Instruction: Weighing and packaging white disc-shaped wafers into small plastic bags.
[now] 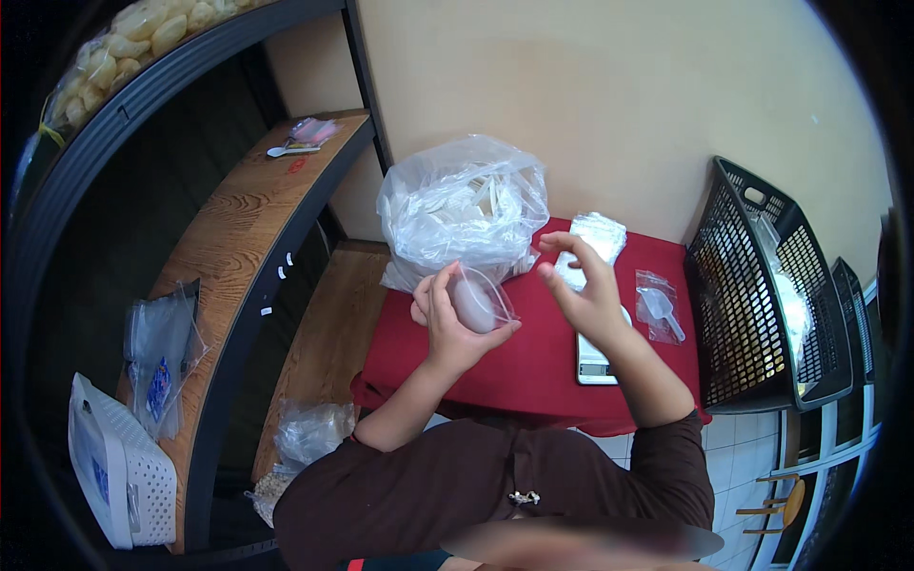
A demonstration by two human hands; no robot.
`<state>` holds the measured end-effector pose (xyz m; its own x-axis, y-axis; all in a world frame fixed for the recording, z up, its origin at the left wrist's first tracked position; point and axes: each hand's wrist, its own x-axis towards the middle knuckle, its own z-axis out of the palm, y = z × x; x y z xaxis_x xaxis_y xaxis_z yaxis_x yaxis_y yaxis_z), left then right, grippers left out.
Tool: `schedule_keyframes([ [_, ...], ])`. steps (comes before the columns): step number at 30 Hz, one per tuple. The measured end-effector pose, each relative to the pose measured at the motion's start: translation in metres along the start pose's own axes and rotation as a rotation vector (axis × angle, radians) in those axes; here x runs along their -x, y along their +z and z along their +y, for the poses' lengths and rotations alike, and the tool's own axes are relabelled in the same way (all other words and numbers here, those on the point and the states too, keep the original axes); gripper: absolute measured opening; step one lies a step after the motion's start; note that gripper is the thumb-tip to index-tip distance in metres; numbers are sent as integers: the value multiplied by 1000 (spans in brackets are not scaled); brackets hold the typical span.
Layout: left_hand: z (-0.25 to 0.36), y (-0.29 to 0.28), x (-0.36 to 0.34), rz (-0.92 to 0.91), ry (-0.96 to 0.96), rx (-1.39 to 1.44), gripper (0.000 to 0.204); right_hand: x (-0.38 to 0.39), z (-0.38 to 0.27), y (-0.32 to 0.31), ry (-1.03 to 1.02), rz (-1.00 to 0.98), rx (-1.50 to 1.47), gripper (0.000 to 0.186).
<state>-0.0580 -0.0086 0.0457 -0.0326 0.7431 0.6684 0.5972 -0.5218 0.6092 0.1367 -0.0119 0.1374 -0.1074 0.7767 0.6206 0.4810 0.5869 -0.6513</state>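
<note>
My left hand is closed round a small clear plastic bag, whose mouth is spread into a rounded opening. Whether anything lies inside it I cannot tell. To its right, my right hand is raised with thumb and fingers apart, holding nothing. Below and behind that hand, a digital scale sits partly hidden on the red tablecloth. Just beyond my left hand stands a large open plastic sack of pale, flat pieces. A stack of clear bags lies beyond my right hand.
A clear scoop on a plastic bag lies at the table's right. Next to it stands a tall black plastic basket. On the left, a wooden-topped shelf holds plastic bags, a white spoon and a white basket.
</note>
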Motion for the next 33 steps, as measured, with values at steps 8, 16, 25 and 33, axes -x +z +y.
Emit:
schedule_keyframes([
  [8, -33, -6, 37, -2, -102, 375, 109, -89, 68, 27, -251, -248, 320, 20],
  [16, -10, -53, 52, 57, -76, 215, 100, -136, 121, 69, -612, -197, 750, 17],
  [25, 6, -67, 53, 94, -194, -292, 101, -4, 52, 48, 158, -51, -381, 14],
  [33, 13, -32, 38, 62, -128, -322, 102, 27, 15, 61, 177, -178, -393, 25],
])
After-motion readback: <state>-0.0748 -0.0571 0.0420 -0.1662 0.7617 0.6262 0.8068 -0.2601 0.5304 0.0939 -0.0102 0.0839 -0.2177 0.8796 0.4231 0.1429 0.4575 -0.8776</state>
